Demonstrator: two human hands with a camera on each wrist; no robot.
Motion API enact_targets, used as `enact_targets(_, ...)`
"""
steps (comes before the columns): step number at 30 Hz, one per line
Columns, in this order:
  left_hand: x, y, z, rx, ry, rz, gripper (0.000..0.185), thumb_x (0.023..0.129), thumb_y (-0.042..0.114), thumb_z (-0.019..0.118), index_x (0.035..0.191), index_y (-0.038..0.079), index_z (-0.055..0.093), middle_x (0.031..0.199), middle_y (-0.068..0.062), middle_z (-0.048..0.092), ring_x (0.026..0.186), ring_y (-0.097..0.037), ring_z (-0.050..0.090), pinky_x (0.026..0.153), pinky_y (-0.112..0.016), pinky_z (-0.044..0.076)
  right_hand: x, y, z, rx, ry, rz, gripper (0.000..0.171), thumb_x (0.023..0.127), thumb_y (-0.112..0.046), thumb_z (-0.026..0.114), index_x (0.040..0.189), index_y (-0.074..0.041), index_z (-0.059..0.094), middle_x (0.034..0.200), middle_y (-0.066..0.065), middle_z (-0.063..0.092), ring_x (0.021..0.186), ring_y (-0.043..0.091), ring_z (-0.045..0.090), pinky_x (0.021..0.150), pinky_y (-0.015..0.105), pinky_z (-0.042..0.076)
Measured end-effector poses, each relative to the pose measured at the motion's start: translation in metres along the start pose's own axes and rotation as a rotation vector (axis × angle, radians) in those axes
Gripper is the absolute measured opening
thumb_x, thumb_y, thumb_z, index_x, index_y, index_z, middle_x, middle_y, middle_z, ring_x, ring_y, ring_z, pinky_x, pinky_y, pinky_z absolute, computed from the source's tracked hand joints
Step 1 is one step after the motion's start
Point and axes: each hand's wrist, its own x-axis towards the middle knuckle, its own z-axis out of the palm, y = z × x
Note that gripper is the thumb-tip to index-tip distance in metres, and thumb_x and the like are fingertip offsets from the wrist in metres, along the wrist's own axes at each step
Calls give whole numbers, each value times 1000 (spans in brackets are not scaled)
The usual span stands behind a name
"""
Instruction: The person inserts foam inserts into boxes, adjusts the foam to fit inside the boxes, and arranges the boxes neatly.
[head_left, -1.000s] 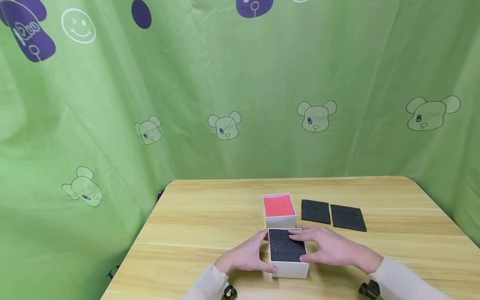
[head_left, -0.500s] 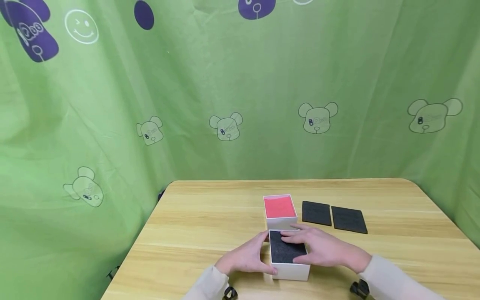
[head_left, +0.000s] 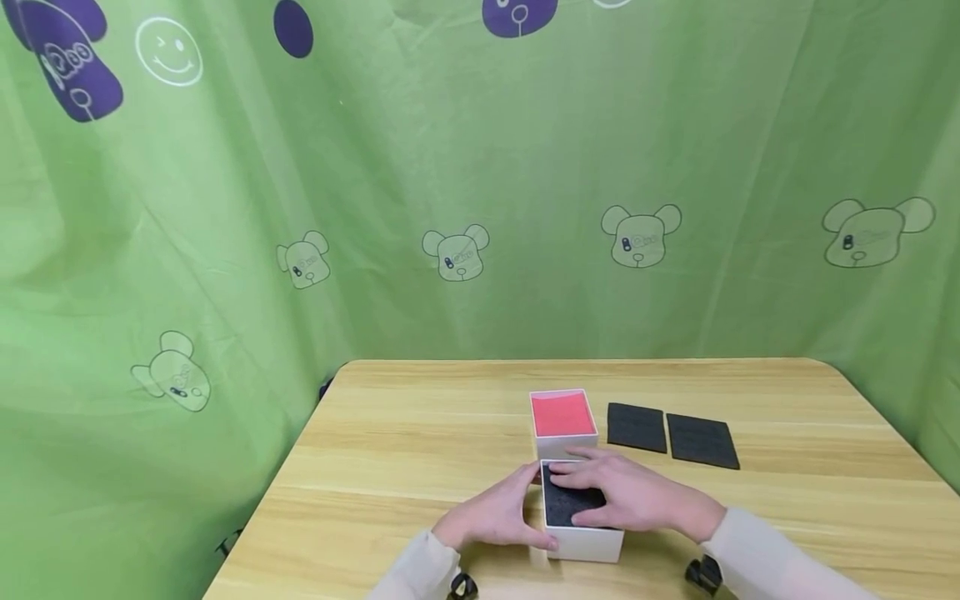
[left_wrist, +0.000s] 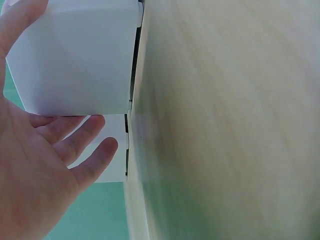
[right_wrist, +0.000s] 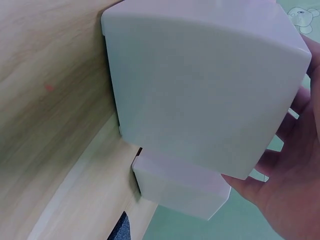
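Observation:
A white box (head_left: 587,543) stands near the table's front edge with a black foam pad (head_left: 567,505) in its top. My left hand (head_left: 495,515) rests flat against the box's left wall, thumb at the front corner; in the left wrist view its fingers (left_wrist: 75,145) lie straight beside the box (left_wrist: 75,55). My right hand (head_left: 632,497) lies over the top, straight fingers pressing on the foam. The right wrist view shows the box's white wall (right_wrist: 200,85) with that hand (right_wrist: 287,190) behind it.
A second white box with a red inside (head_left: 562,414) stands just behind the first. Two loose black foam pads (head_left: 636,427) (head_left: 702,441) lie to its right. The wooden table (head_left: 405,450) is ringed by a green curtain (head_left: 450,167).
My right hand has slid left across the top of the box and now covers more of the black foam. The left hand and the box have stayed put.

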Motion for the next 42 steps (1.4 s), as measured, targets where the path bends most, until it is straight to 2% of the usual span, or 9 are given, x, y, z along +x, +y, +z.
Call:
enact_targets(12,0,1,0,-4,-1,-11,102,74,49,76,150,19,16,146,3,32,132,-10,31,109,-30,29,0,1,1,-30,-6,-56,47,92,-41,59,127,-10,61,134,6,54,124,42,43,95,58,40)
enact_targets(20,-1,3,0,8,-4,-19,101,74,51,75,150,21,15,147,1,32,132,-11,32,109,-31,29,-1,3,2,-47,7,-91,45,91,-38,61,125,-10,63,134,7,54,122,40,46,94,56,42)
enact_targets(33,-2,3,0,-28,-7,-18,100,74,48,76,150,23,15,146,2,32,132,-11,32,109,-32,30,-14,4,-8,-52,-41,-11,48,89,-42,62,125,-10,63,133,6,55,122,39,46,96,53,42)
enact_targets(42,-1,3,0,-30,3,-5,100,73,45,78,149,22,17,143,2,36,131,-11,35,108,-32,30,-25,6,-17,-59,-11,35,46,87,-41,64,121,-10,66,126,3,60,120,39,49,93,56,42)
